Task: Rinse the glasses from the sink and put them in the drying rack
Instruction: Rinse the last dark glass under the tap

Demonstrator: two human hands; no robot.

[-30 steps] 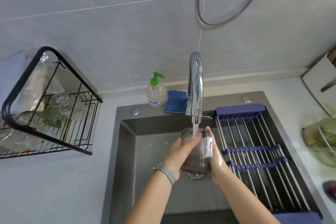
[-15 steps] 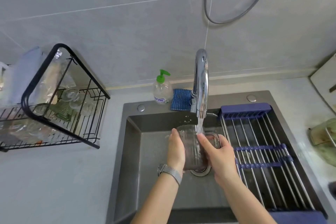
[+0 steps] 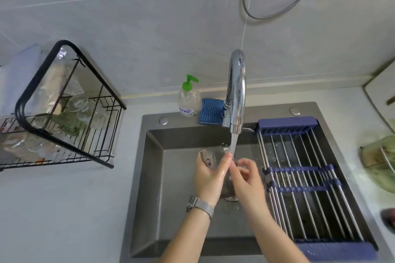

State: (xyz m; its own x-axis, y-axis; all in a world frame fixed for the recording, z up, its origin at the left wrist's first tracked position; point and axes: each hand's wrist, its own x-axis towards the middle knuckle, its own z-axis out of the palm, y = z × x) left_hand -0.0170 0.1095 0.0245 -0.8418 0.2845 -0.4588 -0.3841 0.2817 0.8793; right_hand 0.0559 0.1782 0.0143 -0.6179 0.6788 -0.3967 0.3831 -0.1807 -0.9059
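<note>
Head view: clear, wet, tilted glass

Both forearms reach forward, converging at the hands. The left hand shows its back to the camera, wet, its fingers curled round a glass, with a metal mesh watch band on the wrist. The right hand lies just beside it, fingers bent and blurred, touching the left hand's fingertips.
</note>
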